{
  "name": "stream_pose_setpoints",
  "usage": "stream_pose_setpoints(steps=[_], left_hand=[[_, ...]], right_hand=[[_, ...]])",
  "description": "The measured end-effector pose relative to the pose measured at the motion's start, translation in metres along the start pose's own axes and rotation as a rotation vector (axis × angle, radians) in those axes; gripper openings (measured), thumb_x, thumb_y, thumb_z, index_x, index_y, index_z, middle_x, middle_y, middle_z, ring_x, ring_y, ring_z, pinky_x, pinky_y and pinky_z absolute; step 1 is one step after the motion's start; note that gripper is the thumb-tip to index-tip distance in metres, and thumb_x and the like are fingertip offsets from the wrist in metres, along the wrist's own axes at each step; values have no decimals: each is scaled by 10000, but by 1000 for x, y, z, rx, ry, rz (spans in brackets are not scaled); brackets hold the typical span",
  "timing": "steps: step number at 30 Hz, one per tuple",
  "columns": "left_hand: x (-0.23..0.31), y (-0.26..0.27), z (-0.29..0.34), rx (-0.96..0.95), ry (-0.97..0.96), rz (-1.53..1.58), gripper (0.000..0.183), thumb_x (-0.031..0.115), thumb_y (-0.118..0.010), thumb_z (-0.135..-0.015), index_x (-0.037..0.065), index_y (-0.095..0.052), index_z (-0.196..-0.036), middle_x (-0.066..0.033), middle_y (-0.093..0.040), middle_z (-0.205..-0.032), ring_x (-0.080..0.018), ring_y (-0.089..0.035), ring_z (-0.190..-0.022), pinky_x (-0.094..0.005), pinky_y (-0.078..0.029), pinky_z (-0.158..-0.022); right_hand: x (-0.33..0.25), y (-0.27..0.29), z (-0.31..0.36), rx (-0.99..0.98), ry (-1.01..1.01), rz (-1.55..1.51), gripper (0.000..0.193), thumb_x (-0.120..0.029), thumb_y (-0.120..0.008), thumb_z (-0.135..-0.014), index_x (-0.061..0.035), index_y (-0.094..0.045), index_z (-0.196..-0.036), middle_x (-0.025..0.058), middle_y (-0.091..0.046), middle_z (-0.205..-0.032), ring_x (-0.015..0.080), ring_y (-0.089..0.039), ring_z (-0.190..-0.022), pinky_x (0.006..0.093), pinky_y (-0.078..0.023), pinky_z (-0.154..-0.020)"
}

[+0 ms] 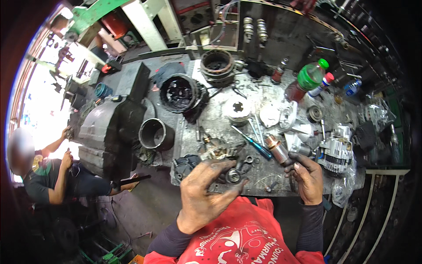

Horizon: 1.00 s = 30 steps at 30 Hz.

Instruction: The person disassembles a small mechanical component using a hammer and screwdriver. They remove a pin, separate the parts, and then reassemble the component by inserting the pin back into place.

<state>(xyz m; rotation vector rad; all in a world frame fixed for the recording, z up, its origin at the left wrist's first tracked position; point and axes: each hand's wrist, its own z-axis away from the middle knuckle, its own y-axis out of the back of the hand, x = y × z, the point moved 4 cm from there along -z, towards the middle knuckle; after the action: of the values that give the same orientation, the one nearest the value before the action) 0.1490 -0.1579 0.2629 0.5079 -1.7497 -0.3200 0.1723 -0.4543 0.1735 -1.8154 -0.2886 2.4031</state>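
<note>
My left hand (pixel 205 192) is over the bench's near edge, thumb and fingers spread apart. A small round metal part with a ringed face (pixel 233 176) shows between them; whether they touch it I cannot tell. To the right, my right hand (pixel 308 179) has its fingers closed at the near end of a copper-coloured motor armature (pixel 276 148), which slants up and left. A blue-handled screwdriver (pixel 259 148) lies beside the armature. Past my left fingers sits a metal part with copper pieces (pixel 216 149). An alternator (pixel 337 150) stands right of my right hand.
Two round housings, one dark (pixel 179 93) and one rusty (pixel 218 66), stand at the back left by a metal cylinder (pixel 156 134). Bottles, one with a green cap (pixel 310 77), stand at the back right. A person (pixel 52 171) sits at left beside a large gearbox casing (pixel 103 127).
</note>
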Motion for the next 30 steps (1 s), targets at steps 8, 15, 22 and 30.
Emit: stream_pose_setpoints(steps=[8,15,22,30], left_hand=[[-12,-11,0,-66,204,105,365,61,-872,-792,-31,-747,-1123,-92,-719,-1005,-151,-668,-914,-274,-530,-786],[-25,-21,9,-25,583,469,448,-104,-831,-787,-72,-635,-1189,5,-620,-826,-10,-527,-708,-174,-456,-627],[-5,-14,7,-94,527,511,473,-60,-833,-835,-86,-622,-1257,-33,-667,-770,-57,-620,-669,-203,-489,-609],[-32,41,31,-41,610,728,451,-37,-829,-845,-104,-633,-1246,-121,-729,-1038,-148,-705,-921,-268,-588,-803]], right_hand=[[-8,58,4,228,94,368,267,-40,-678,-981,38,-697,-1235,68,-751,-1050,116,-688,-883,263,-564,-760],[64,11,20,-183,424,1210,312,-57,-699,-841,-24,-653,-1148,159,-623,-1200,359,-622,-1112,457,-526,-942],[108,11,-5,-235,325,1443,274,-40,-684,-796,-29,-636,-1066,172,-570,-1053,380,-586,-1016,489,-505,-885],[36,-35,2,24,456,1055,196,29,-577,-848,34,-615,-1041,179,-589,-988,343,-649,-813,430,-523,-721]])
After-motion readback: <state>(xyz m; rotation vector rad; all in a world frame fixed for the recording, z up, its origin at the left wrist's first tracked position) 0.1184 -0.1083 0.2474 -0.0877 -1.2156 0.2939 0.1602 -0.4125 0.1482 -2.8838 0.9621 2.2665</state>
